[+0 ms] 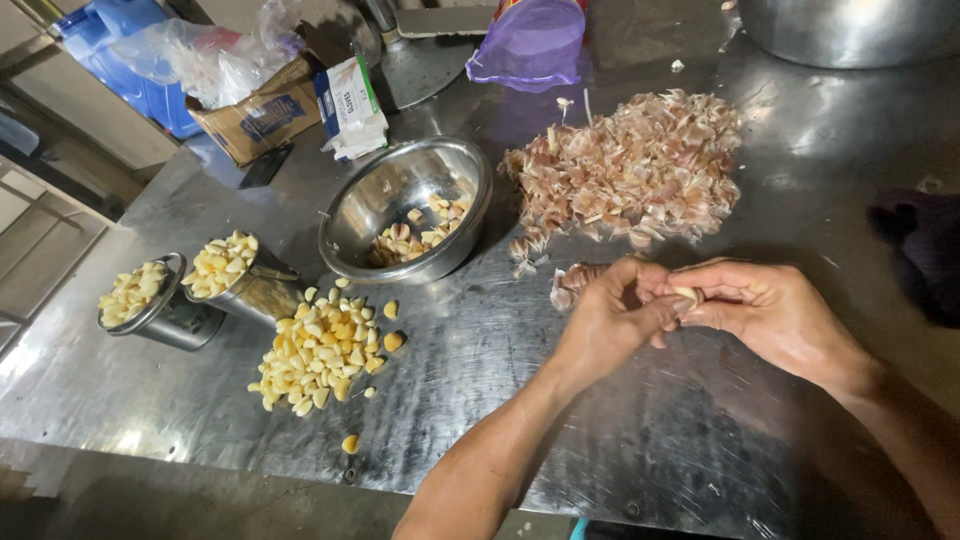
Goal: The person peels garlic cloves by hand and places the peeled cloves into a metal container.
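Observation:
My left hand (612, 318) and my right hand (770, 310) meet over a steel table (700, 420), both pinching one pale garlic clove (686, 295) between the fingertips. Just beyond them lies a big heap of pinkish garlic skins (640, 165). To the left, a steel bowl (355, 205) holds a few unpeeled cloves. A pile of peeled yellow cloves (320, 350) lies on the table in front of the bowl.
Two small metal cups (255, 290) (170, 320) filled with peeled cloves stand at the left. Behind are a cardboard box (255, 115), a small white carton (350, 105), plastic bags (215, 55), a purple bag (530, 45) and a large steel pot (850, 30). A dark cloth (925, 250) lies at the right edge.

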